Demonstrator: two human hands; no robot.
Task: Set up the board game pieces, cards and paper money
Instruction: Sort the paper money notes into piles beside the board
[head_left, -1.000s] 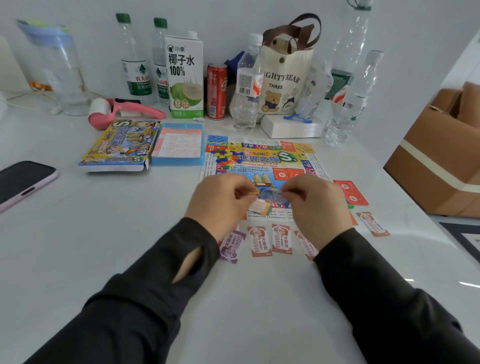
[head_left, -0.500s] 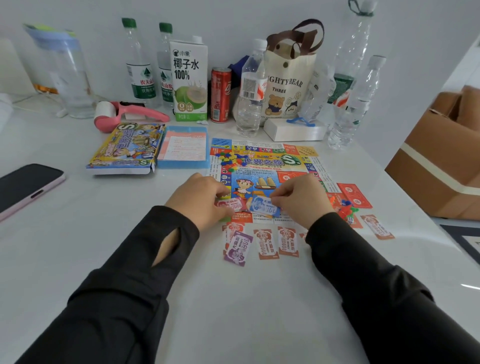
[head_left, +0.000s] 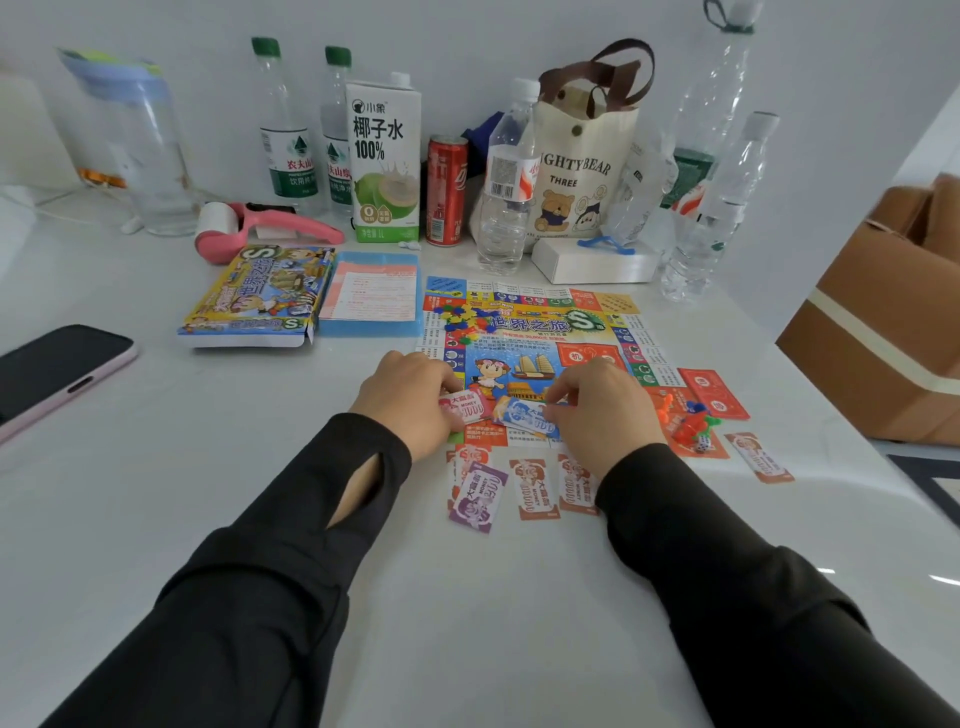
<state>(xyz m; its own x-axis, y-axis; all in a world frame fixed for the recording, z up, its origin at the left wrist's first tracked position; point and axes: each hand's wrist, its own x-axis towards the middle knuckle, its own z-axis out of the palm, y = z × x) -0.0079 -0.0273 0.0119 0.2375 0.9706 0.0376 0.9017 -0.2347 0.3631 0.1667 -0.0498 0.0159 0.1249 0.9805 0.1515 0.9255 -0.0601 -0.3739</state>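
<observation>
Pink banknote (head_left: 467, 408) pinched by left hand (head_left: 408, 402); blue banknote (head_left: 524, 417) pinched by right hand (head_left: 605, 413); both held low over game board (head_left: 530, 322).

Phone (head_left: 57, 371) at far left; carton (head_left: 384, 156), red can (head_left: 445, 192), water bottles (head_left: 506, 197) and tote bag (head_left: 582, 171) along the wall (head_left: 467, 31).

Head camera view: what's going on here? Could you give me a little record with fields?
left hand: pinches a pink paper money note
right hand: pinches a blue paper money note
board: colourful printed game board, flat on the white table, under both held notes
laid out: purple note and orange notes in a row in front of the board
pieces: small plastic tokens heaped right of the board
box: yellow game box, left of the board
</observation>
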